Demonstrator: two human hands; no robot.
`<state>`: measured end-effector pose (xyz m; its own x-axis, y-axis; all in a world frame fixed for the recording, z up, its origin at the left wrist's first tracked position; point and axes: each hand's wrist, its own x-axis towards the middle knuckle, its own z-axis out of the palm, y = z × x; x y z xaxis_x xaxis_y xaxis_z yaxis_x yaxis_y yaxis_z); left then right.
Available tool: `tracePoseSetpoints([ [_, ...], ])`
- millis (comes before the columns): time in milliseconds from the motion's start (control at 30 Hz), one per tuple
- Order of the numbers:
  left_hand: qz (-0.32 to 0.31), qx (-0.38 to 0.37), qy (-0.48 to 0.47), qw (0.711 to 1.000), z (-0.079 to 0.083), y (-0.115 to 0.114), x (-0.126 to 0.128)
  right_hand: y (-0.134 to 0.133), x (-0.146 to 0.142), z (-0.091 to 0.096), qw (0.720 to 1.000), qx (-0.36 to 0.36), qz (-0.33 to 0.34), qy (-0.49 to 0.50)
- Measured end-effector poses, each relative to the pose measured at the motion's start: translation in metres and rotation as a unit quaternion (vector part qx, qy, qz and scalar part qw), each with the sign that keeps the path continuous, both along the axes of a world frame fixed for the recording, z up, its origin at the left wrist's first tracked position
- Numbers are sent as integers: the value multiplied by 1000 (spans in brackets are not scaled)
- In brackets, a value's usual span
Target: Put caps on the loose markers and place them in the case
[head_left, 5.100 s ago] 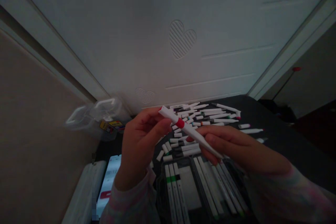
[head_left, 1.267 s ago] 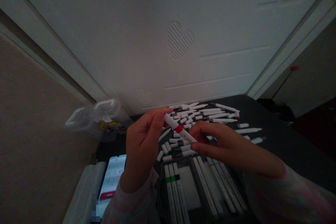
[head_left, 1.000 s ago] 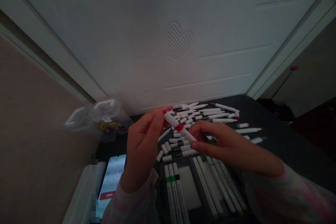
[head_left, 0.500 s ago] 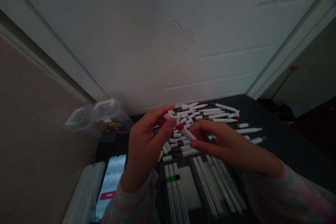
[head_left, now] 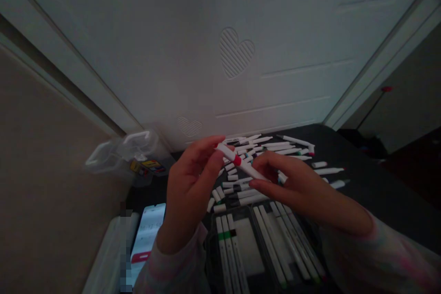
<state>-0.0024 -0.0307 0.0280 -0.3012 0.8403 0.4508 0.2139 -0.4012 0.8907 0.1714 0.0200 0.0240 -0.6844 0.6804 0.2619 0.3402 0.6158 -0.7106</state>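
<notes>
A white marker (head_left: 250,170) with a red band slants between my two hands, above the dark table. My left hand (head_left: 195,183) pinches its upper left end, where a white cap and a bit of red show by the fingertips. The lower right end is gripped by my right hand (head_left: 289,183), thumb below and fingers curled over. Behind and beneath my hands lie many loose white markers and caps (head_left: 233,177). Nearer to me, an open dark case (head_left: 250,213) holds several white markers (head_left: 225,239) in two sections, some with green bands.
Left of the case lies a lit phone (head_left: 148,229) beside a pale, long object (head_left: 106,257). Clear plastic boxes (head_left: 138,151) stand at the table's back left. A white door-like panel (head_left: 285,55) with embossed hearts rises behind the black table (head_left: 375,193).
The red gap between cap and barrel has closed to a single red band; the cap now sits against the marker. Both hands stay in nearly the same place.
</notes>
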Motion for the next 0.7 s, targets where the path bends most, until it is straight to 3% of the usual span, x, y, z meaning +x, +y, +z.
tracePoseSetpoints([
  [400,7,-24,37,999,3,-1,-3,-2,1,4,989,-125,73,10],
  [700,25,-40,43,998,4,-1,-2,-2,1,5,981,-160,108,8],
])
